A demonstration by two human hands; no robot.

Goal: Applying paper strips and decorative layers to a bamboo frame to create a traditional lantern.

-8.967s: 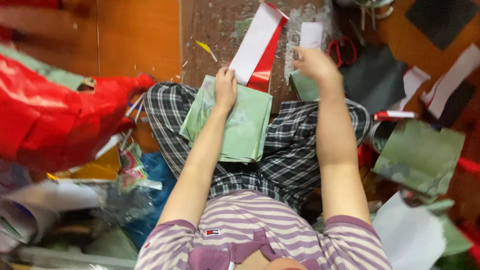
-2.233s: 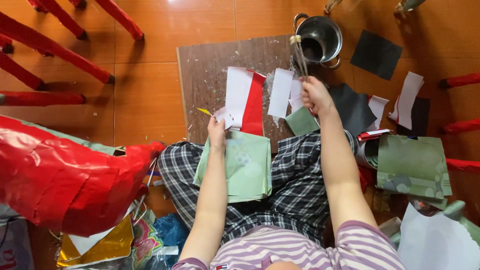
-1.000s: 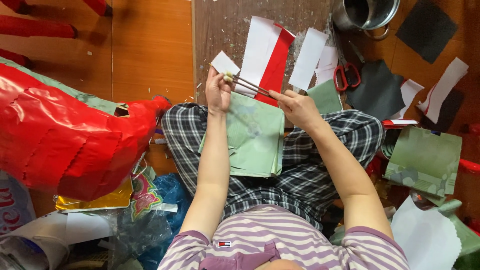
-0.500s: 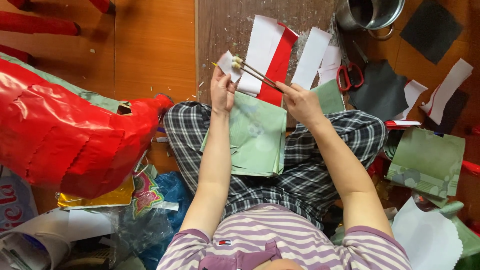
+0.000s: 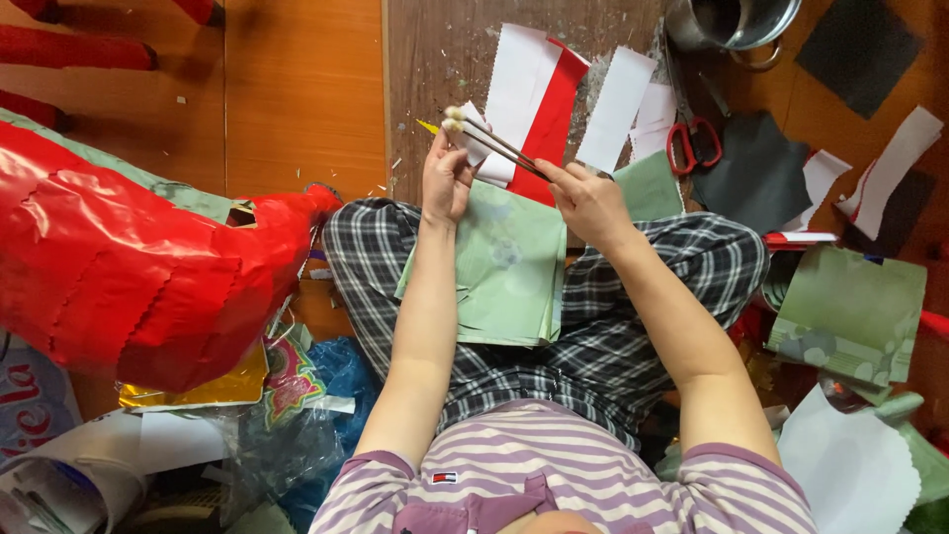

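My right hand (image 5: 585, 201) grips two thin sticks (image 5: 494, 143) with pale, gluey tips, which point up and left. Their tips rest on a small white paper piece (image 5: 478, 148) that my left hand (image 5: 445, 178) pinches at its lower edge. Both hands hover over a stack of light green paper sheets (image 5: 504, 267) lying on my lap, on checked trousers. Just beyond the hands lie a white and red paper strip (image 5: 534, 94) and a white strip (image 5: 615, 109) on a brown board (image 5: 445, 59).
A big red paper figure (image 5: 129, 267) fills the left. Red-handled scissors (image 5: 692, 138) and a metal pot (image 5: 732, 20) lie at the upper right, with dark grey sheets (image 5: 761, 178). More green paper (image 5: 850, 311) and white paper scraps (image 5: 860, 465) lie at the right.
My right hand reached to the pot, came back with the sticks, and laid their tips on the white piece in my left hand. Over the last half second the hands barely moved.
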